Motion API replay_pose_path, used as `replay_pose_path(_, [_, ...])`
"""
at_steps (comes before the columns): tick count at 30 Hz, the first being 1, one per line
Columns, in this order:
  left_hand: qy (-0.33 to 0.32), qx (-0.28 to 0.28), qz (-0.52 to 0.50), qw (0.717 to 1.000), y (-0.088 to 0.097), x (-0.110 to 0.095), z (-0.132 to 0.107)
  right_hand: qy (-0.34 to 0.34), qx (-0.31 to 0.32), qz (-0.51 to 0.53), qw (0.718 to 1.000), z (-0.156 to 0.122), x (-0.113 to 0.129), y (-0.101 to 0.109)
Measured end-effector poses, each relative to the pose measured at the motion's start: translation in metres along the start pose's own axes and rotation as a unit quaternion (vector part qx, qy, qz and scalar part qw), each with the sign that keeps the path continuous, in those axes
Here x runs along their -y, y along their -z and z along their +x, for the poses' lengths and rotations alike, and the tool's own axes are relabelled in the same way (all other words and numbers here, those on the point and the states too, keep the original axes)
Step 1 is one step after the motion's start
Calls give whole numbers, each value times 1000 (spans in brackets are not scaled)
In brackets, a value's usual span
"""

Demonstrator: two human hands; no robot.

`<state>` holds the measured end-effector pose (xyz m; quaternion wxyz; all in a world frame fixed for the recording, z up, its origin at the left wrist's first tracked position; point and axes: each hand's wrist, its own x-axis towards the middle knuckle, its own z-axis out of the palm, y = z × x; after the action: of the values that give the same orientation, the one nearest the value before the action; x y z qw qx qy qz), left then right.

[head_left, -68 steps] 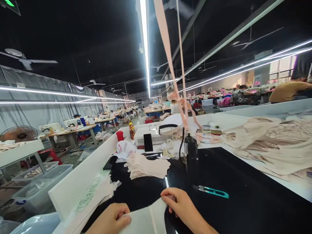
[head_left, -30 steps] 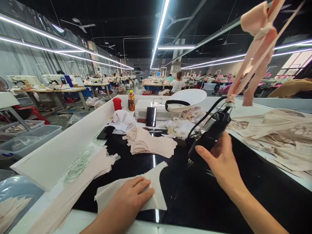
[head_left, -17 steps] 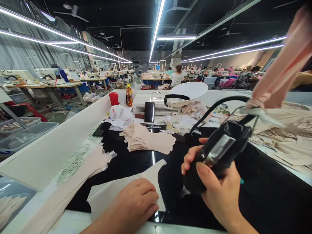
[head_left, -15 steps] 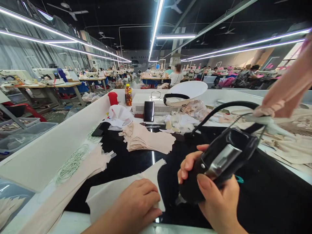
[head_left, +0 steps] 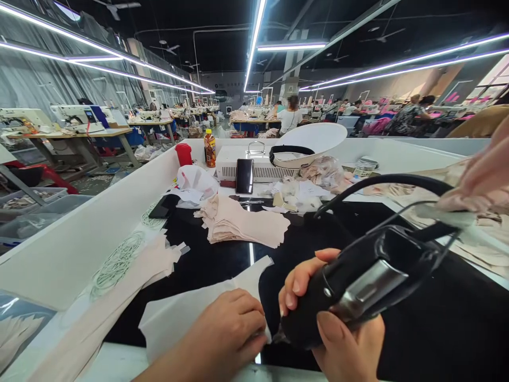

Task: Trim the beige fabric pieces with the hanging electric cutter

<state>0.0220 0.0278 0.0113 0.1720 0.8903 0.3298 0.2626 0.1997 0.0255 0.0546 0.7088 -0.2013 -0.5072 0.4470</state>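
Note:
My right hand (head_left: 350, 345) is wrapped round a black corded handheld tool (head_left: 306, 318), which has a metal plate on its side and a small metal tip. The tip points down and left, close to the right edge of a white fabric piece (head_left: 175, 321). On that edge my left hand (head_left: 234, 329) rests with curled fingers, closed on the fabric; its fingertips are partly hidden. The fabric lies on a glossy black panel (head_left: 429, 329). Beyond it sits a stack of pale pink fabric pieces (head_left: 242, 223).
Long pale fabric strips (head_left: 135, 281) and a coil of green cord (head_left: 119, 262) lie left. At the back stand a white vented box (head_left: 230, 164), a phone (head_left: 244, 176) and a bottle (head_left: 209, 148). Pink cloth (head_left: 487, 180) is tied round the tool's cable.
My right hand has brought the tool down and left, its tip now nearer the left fingers. The left hand has barely shifted on the white fabric piece. The view has tilted slightly.

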Motion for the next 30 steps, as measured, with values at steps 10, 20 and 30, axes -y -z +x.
replay_pose_path(10, [-4,7,-9,1000,4,-1,0,-7,-3,-17,1000,-3,-1,-1])
replay_pose_path(20, [37,6,16,999,2,3,4,-2,-6,-26,1000,-2,1,-2])
replay_pose_path(30, [-80,-4,26,996,-5,11,-3,-5,-9,-26,1000,-1,1,-1])
